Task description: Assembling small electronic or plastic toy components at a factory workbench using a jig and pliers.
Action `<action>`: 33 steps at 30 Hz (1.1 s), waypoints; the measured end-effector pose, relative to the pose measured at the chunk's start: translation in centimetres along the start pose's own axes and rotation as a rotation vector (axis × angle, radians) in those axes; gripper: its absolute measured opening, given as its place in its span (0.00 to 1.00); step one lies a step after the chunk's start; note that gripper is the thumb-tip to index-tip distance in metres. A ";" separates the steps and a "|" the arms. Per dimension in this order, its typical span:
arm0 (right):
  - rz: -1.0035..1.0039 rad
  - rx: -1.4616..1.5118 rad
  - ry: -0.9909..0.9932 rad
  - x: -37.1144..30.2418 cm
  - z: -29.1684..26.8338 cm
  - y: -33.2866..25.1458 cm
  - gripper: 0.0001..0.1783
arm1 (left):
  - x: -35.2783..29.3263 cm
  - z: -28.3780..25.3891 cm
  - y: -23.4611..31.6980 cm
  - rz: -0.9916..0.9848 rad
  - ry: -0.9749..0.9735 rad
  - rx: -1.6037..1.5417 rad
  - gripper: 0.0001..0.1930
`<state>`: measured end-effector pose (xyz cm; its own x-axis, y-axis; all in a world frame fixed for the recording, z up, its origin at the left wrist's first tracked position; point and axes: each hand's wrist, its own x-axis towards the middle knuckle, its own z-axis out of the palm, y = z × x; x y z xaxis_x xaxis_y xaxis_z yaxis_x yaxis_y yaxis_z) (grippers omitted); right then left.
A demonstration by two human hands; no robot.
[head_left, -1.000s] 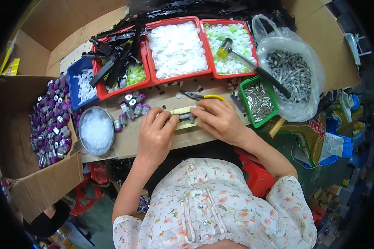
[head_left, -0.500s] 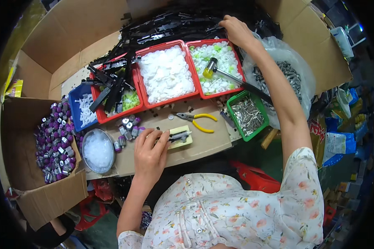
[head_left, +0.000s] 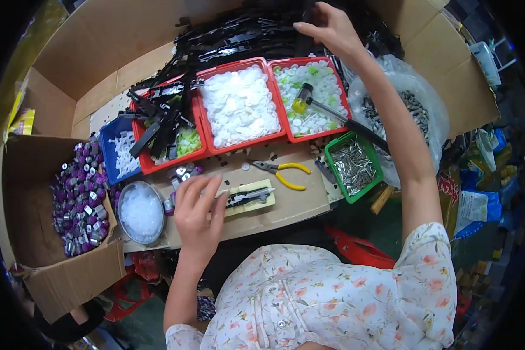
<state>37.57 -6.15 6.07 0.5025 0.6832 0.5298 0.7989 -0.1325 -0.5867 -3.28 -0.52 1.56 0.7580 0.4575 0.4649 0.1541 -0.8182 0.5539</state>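
On the tabletop (head_left: 286, 213), left hand (head_left: 199, 209) lies spread beside a pale jig block (head_left: 249, 197); right hand (head_left: 326, 28) pinches black strips (head_left: 233, 38) far back.

Around the cardboard work surface (head_left: 286, 207) stood three red trays: one (head_left: 168, 153) with black strips and green pieces, one (head_left: 239, 108) with white discs, and one (head_left: 311, 99) with white and green discs. Left of them sat one blue tray (head_left: 115, 156), and right of the surface one green tray (head_left: 353, 167) of metal pins. One round metal bowl (head_left: 139, 211) stood at its left end. On the surface lay one pair of yellow-handled pliers (head_left: 286, 172) and one yellow block (head_left: 249, 197). One hammer (head_left: 332, 114) lay across the right red tray. Two hands showed, the left hand (head_left: 198, 213) and the right hand (head_left: 328, 28). The purple parts in the one open box (head_left: 76, 192) left of the surface were too many to count.
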 end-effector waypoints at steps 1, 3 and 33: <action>0.240 0.352 -0.142 -2.0 0.1 -4.3 0.10 | 0.4 0.0 0.0 -0.020 0.007 0.006 0.18; 0.307 0.684 -0.202 -6.5 1.2 -8.2 0.10 | 1.6 0.4 0.8 -0.054 0.048 -0.151 0.21; -0.142 0.046 -0.460 -21.4 6.2 -16.4 0.16 | -2.9 -3.5 -2.6 -0.583 0.059 -0.319 0.17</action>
<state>11.69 -14.17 0.54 0.1832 0.9403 0.2868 0.8282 0.0095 -0.5603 -8.11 1.54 1.19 0.5700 0.8195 0.0597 0.3262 -0.2923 0.8990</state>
